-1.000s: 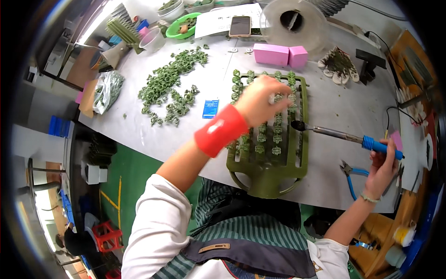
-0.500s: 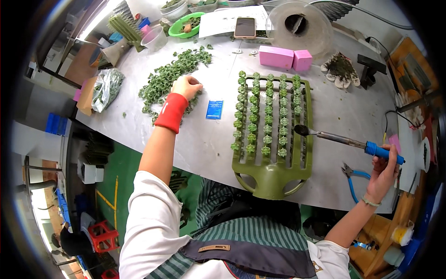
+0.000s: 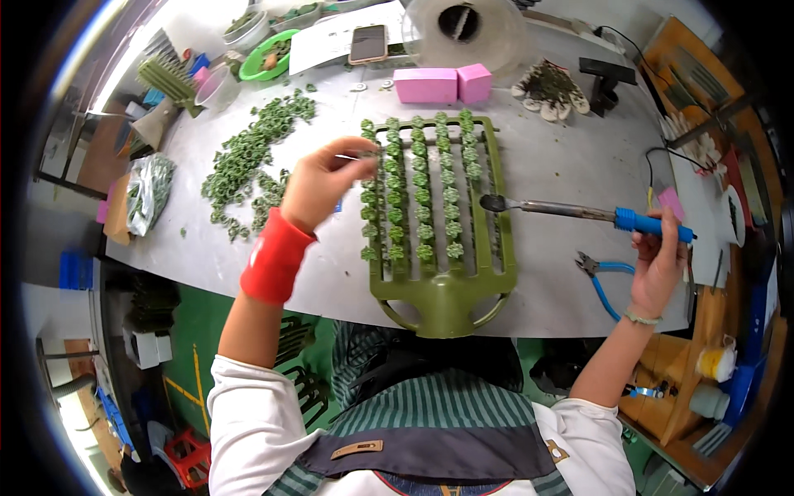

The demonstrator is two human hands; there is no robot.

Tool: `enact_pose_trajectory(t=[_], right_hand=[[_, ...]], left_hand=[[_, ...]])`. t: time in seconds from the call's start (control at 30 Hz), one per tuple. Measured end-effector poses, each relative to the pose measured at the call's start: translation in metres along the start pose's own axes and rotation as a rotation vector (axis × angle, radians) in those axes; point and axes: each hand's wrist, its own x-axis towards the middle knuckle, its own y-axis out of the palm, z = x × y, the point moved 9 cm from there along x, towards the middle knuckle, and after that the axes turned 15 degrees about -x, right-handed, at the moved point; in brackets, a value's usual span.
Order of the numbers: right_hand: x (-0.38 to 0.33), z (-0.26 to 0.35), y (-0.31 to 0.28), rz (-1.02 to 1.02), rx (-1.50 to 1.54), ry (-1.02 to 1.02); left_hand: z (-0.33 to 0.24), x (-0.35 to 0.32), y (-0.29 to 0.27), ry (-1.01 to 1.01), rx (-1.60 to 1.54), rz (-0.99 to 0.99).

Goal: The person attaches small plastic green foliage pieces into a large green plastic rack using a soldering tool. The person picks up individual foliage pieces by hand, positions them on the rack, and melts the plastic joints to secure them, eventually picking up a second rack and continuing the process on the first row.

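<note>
Along the worktop's (image 3: 546,306) near edge, an olive-green slotted plastic frame (image 3: 442,293) is lying with its necked end closest to that edge, an orientation that, to my remote eye, is bringing its rows within reach of both hands. Five rows of small green rosettes (image 3: 423,178) are running lengthwise on it, the rightmost filling only the far part. Just beside the frame's left edge, the left hand (image 3: 321,183) is hovering with thumb and fingers drawn together; I am not managing to tell whether anything is pinched there. Toward the worktop's right edge, the right hand (image 3: 657,269) is gripping a spoon-tipped iron (image 3: 571,211) by its blue handle, probably to spare the fingers the metal shaft, its dark tip hanging by the frame's right edge. A loose green pile (image 3: 256,140) is spreading toward the worktop's left edge, a placement apparently suiting the left hand. Blue-handled cutters (image 3: 589,264) are lying near the right hand. Toward the far edge, a printed sheet (image 3: 327,41) is carrying marks too small for me to read, a phone (image 3: 369,44) is showing a dark screen, and, below the near edge, a tan patch (image 3: 357,449) on the striped apron (image 3: 447,405) is offering me nothing legible.
</note>
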Motion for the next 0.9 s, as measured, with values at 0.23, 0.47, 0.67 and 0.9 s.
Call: enact_pose_trajectory(t=[0.23,0.47,0.67,0.9], right_hand=[[-0.001,-0.008,0.011,0.047,0.035,0.015],[-0.002,-0.027,0.020,0.040,0.077,0.074],[-0.003,-0.029,0.023,0.042,0.065,0.080],[0.000,-0.009,0.000,0.033,-0.004,0.012]], left_hand=[[-0.023,-0.009,0.126,0.384,0.549,0.173],[-0.011,-0.003,0.147,0.520,0.760,0.131],[-0.005,0.002,0.153,0.472,0.787,0.114],[-0.003,-0.002,0.145,0.513,0.846,0.135]])
